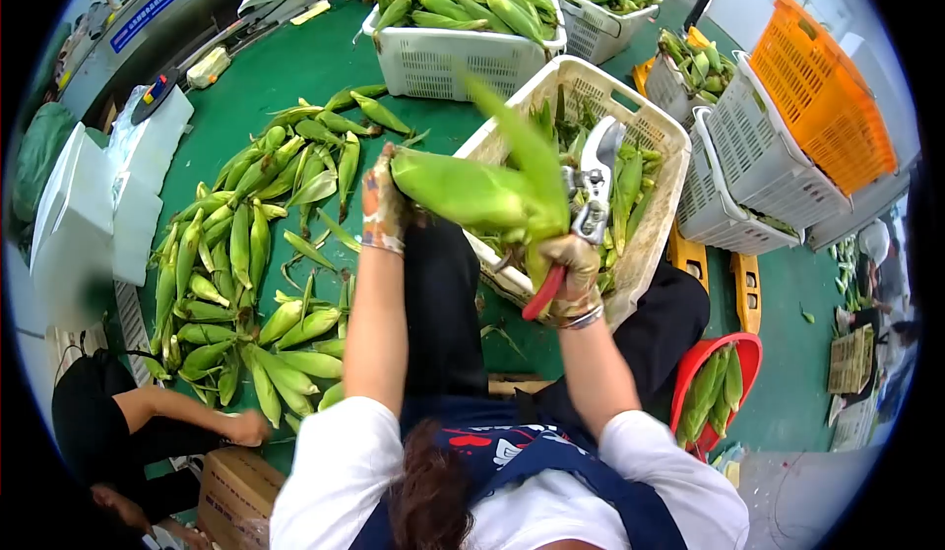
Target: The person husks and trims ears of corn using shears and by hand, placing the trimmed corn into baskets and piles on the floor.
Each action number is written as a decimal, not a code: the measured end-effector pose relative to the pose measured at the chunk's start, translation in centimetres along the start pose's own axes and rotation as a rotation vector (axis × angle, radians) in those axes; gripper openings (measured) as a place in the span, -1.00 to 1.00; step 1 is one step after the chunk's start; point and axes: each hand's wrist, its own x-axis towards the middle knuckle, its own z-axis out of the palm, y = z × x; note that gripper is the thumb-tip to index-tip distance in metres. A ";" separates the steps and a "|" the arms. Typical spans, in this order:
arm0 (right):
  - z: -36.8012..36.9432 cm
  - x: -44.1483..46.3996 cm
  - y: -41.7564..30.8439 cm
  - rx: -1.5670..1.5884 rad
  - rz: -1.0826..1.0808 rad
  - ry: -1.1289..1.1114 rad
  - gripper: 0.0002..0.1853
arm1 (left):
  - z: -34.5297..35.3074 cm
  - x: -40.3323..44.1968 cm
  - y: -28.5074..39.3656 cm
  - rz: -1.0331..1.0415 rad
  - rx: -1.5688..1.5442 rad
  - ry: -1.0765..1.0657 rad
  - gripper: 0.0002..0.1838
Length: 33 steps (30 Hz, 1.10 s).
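In front of me stands an open crate (645, 102) — corn ears (630, 191) lie in it. On the floor to my left is a corn pile (241, 235). Behind the crate is a filled crate (463, 63) — and on my right, a basin (756, 353) with ears inside.

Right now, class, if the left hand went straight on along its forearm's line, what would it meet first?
The left hand would probably meet the loose ears of corn on the green floor, before the white crate beyond; depth is unclear, so it might pass above them.
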 end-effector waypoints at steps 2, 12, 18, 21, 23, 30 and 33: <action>3.8 1.0 0.2 -0.267 -0.434 0.181 -0.92 | 0.2 0.7 -2.2 0.195 -0.265 0.039 -0.56; -7.1 6.4 -14.8 -1.157 -0.285 0.481 -0.77 | -26.3 1.3 0.6 0.531 -0.313 0.780 -0.53; -21.5 4.4 -7.4 -1.383 0.071 0.333 -0.54 | -39.7 -11.4 0.9 0.464 0.890 1.251 -0.38; -19.1 0.6 -4.3 -1.295 0.420 0.374 -0.69 | -47.3 -16.7 0.4 0.000 1.063 1.224 -0.46; -14.7 -0.3 -3.1 -1.464 0.537 0.473 -0.68 | -49.4 -19.0 1.4 -0.254 1.113 1.132 -0.42; -18.2 -0.7 -3.6 -1.449 0.437 0.385 -0.56 | -59.8 -16.8 -3.6 -0.608 1.423 0.954 -0.57; -17.8 -0.8 -5.7 -1.501 0.504 0.369 -0.50 | -60.2 -11.3 -3.0 -0.538 1.653 0.940 -0.58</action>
